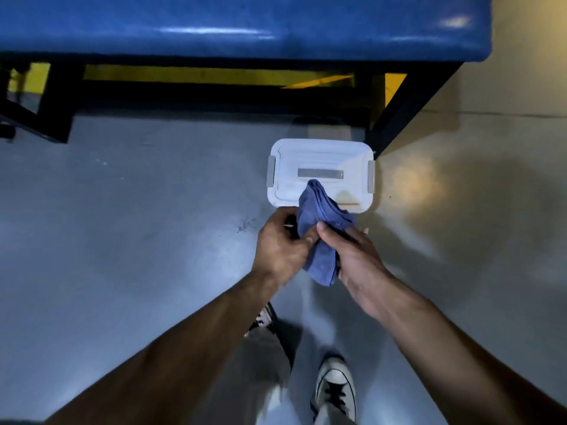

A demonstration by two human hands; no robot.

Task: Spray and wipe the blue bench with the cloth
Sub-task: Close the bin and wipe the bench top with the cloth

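Note:
The blue bench point(239, 26) runs across the top of the view, its glossy padded seat on a black frame. A folded blue cloth point(319, 216) is held up between both hands, in front of me and above the floor. My left hand point(282, 246) grips the cloth's left side. My right hand point(352, 256) holds its right side, thumb on top. The cloth's upper end overlaps the white box behind it. No spray bottle is in view.
A white lidded plastic box point(320, 161) with grey latches sits on the grey floor by the bench's right leg point(405, 111). Another black leg point(61, 102) stands at left. My shoes point(336, 384) are at the bottom.

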